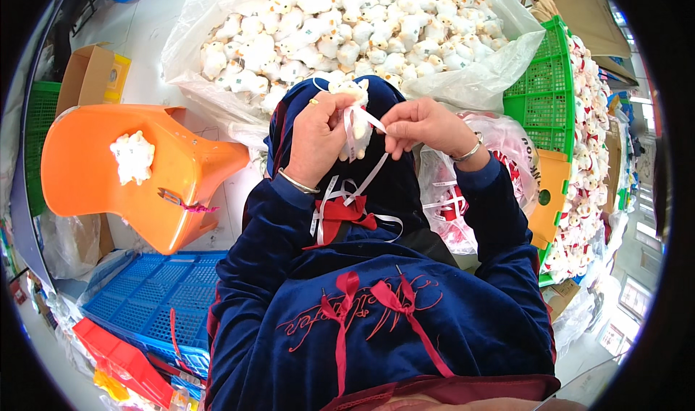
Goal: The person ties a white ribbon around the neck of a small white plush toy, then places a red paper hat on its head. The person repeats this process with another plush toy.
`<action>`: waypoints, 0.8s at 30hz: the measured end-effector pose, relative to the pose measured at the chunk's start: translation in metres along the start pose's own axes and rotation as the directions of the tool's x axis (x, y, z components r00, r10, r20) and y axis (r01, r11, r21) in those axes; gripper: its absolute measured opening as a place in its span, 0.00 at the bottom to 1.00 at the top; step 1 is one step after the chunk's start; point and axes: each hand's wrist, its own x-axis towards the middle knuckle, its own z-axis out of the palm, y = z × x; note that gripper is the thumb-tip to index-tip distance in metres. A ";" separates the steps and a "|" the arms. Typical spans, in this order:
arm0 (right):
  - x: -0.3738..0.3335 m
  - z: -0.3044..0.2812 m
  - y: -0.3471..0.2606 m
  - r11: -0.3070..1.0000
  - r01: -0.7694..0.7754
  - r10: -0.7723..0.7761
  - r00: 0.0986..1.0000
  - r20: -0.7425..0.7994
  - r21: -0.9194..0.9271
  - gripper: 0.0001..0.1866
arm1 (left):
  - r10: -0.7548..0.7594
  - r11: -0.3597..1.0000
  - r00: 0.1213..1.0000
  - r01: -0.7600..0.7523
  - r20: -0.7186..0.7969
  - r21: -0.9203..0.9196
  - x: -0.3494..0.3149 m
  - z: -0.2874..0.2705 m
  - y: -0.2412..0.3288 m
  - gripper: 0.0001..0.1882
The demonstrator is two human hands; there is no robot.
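Observation:
Over my knees my left hand [318, 132] grips a small white plush toy [352, 91], its fingers wrapped round the body. A white ribbon [373, 121] runs from the toy to my right hand [422, 125], which pinches it between thumb and fingers. The ribbon loops across the toy's front, with a length hanging down. Lower on my lap lie red fabric pieces [340, 215] with several white ribbons [327, 194] attached or lying across them.
Ahead, a big clear plastic bag [499, 67] brims with white plush toys [304, 38]. At left an orange chair [79, 154] holds another plush [133, 157] and small snips [174, 197]. Blue [145, 295] and green crates [539, 85] flank me; a bag of red-and-white pieces [449, 201] sits at right.

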 end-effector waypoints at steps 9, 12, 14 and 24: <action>0.017 0.003 0.001 0.935 0.355 -0.354 0.935 -0.030 0.004 0.08 | 0.041 0.997 0.999 -0.043 -0.032 -0.068 -0.003 0.006 -0.006 0.08; 0.030 0.008 0.001 0.926 0.358 -0.373 0.917 -0.141 -0.117 0.08 | 0.026 0.990 0.998 -0.033 -0.058 -0.139 -0.003 0.007 -0.008 0.07; 0.039 0.016 0.004 0.902 0.383 -0.419 0.888 -0.188 -0.202 0.08 | -0.031 0.984 0.999 0.024 -0.035 -0.178 -0.003 0.007 -0.005 0.07; 0.055 0.043 0.002 0.381 0.263 -0.748 0.651 -0.128 -0.887 0.08 | 0.099 0.974 0.993 -0.110 -0.067 -0.200 -0.011 0.009 -0.007 0.06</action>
